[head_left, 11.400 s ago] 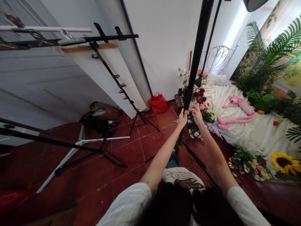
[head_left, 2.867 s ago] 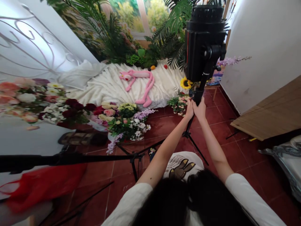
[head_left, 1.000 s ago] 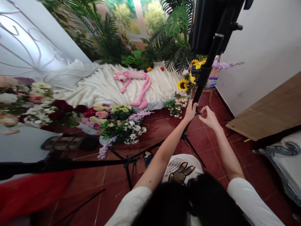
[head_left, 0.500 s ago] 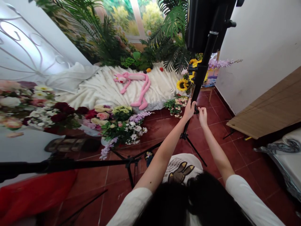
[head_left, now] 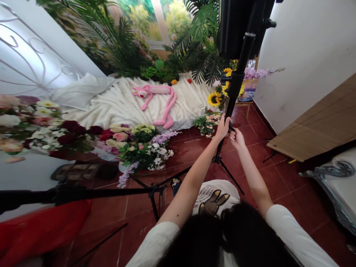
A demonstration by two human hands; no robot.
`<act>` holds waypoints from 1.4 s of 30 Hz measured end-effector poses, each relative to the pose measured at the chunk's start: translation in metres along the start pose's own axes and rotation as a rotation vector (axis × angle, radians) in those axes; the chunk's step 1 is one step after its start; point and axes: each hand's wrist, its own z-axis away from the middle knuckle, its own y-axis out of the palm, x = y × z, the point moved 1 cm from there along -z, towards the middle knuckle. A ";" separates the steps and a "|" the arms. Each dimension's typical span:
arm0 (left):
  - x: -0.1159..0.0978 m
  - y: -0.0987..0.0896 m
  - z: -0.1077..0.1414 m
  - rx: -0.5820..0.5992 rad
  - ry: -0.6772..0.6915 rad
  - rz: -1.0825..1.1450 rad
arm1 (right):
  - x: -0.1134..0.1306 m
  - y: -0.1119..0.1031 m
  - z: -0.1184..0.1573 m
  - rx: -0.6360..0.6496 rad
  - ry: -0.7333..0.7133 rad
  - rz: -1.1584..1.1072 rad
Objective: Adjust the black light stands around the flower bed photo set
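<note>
A black light stand (head_left: 235, 87) rises in front of me, slightly tilted in the view. My left hand (head_left: 222, 128) is closed around its pole, low on the upper section. Just to the right, my right hand (head_left: 237, 138) has its fingers curled at a small black clamp knob (head_left: 231, 128) on the pole; the fingertips partly hide it. Higher up, the pole carries a large black housing (head_left: 233, 29) and another clamp knob (head_left: 224, 79). The stand's spread legs (head_left: 230, 175) rest on the red tiled floor.
A second black stand (head_left: 111, 193) crosses the lower left. Artificial flowers (head_left: 144, 148) line the front of a cream blanket (head_left: 111, 100) with a pink plush toy (head_left: 160, 91). Sunflowers (head_left: 214, 98) stand behind the pole. A wooden panel (head_left: 314, 122) and carved silver furniture (head_left: 339, 170) are at right.
My right hand has turned at the knob, its fingers now curled lower and more toward the pole. My left hand keeps its hold. The view has shifted slightly.
</note>
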 end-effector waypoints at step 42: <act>-0.004 -0.016 -0.006 0.117 -0.012 0.039 | 0.023 -0.020 -0.018 0.180 -0.624 0.836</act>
